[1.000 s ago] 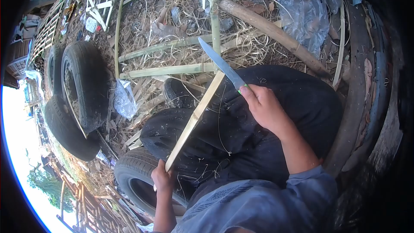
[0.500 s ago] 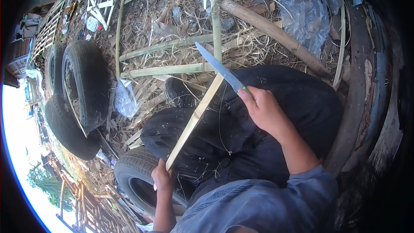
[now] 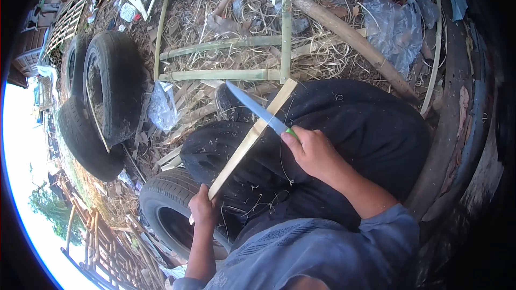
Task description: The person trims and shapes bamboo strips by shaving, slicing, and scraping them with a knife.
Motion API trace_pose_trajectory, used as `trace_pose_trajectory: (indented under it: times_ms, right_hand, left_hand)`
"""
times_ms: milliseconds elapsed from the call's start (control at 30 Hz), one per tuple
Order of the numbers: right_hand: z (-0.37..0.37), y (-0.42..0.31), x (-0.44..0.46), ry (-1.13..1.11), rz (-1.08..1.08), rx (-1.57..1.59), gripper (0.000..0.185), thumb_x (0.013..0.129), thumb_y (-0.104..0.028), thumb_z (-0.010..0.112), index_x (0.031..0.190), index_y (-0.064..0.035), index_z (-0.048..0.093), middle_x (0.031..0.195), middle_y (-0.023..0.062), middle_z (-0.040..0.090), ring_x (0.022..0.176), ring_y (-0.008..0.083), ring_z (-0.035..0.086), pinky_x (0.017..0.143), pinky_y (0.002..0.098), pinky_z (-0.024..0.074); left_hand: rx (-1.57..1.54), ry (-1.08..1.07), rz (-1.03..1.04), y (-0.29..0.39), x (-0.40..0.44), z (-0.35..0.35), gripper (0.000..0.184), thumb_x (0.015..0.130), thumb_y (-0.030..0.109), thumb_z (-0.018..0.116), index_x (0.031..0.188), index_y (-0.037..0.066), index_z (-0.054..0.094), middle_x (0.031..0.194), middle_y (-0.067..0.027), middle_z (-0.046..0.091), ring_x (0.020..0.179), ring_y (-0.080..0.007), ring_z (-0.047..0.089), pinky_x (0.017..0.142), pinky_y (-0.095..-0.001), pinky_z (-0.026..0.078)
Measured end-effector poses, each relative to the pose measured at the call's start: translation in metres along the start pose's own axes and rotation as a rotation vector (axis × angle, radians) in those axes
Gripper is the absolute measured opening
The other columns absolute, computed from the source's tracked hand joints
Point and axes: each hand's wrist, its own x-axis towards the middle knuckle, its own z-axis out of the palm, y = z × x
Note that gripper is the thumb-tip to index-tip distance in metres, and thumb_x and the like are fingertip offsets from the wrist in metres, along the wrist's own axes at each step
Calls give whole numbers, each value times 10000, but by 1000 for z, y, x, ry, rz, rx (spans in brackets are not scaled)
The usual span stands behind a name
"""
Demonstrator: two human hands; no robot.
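My left hand (image 3: pixel 202 207) is closed around the lower end of a flat bamboo strip (image 3: pixel 242 150), which slants up and to the right across my dark trousers. In my right hand (image 3: pixel 310 153) is a knife (image 3: pixel 257 108) with a long grey blade and a bit of green handle showing. The blade crosses the strip's upper part, its tip pointing up and left. Whether its edge bites into the strip I cannot tell. Thin shavings (image 3: pixel 263 204) cling to the trousers in my lap.
Beyond my knees lies a bamboo frame (image 3: pixel 226 75) on ground strewn with shavings. Old tyres (image 3: pixel 115 86) stand at the left, another tyre (image 3: pixel 169 204) by my left arm. A bamboo pole (image 3: pixel 355 43) and clear plastic bags (image 3: pixel 395 27) lie at the upper right.
My right hand has drawn the knife down and left along the strip, toward my left hand. The left hand keeps its hold. The camera view has shifted slightly.
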Motion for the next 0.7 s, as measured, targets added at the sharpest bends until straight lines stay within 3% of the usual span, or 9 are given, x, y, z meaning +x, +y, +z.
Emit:
trace_pose_trajectory:
  times_ms: [200,267,333,400,433,633,700]
  right_hand:
    - [10,-11,-6,-87,27,30,366,984,-316,496,811,-2,570,627,237,589,629,444,602,549,520,463]
    - [29,-7,-19,-268,-15,68,359,979,-293,517,812,19,576,656,257,569,677,450,591,555,479,442]
    - [36,-6,-22,-321,-35,49,362,976,-301,522,816,20,579,636,242,560,628,441,574,557,453,441]
    - [27,-11,-15,-313,-55,199,342,975,-292,524,841,15,590,620,211,553,549,360,553,550,409,436]
    - [16,-15,-10,-288,-64,216,363,977,-320,517,845,10,591,659,245,572,674,440,601,544,447,443]
    - [-22,2,14,85,-33,198,380,998,-319,474,824,10,551,572,145,504,512,288,531,516,386,396]
    - [-27,2,19,161,-27,111,371,998,-309,473,830,12,553,581,170,510,522,330,542,514,395,399]
  left_hand:
    - [15,-10,-9,3,0,-5,255,808,216,691,854,29,525,687,-239,583,701,-460,582,615,-505,435]
    - [16,-4,-6,4,0,-4,263,809,225,693,861,31,524,686,-239,584,702,-461,582,619,-509,436]
    - [24,8,-12,5,0,-4,283,820,255,686,854,36,510,674,-238,581,701,-466,579,619,-516,436]
    - [34,4,-8,2,-1,-3,290,805,263,679,856,39,502,678,-231,591,695,-455,588,617,-517,443]
    - [48,-2,3,1,-1,-2,297,791,270,672,858,42,493,681,-225,601,689,-445,598,616,-517,450]
    - [30,-17,4,0,-1,-5,284,798,265,664,861,43,499,683,-220,608,696,-439,605,622,-516,458]
    - [8,-20,9,-1,-1,-6,291,813,285,661,869,43,509,693,-229,609,714,-442,606,638,-523,454]
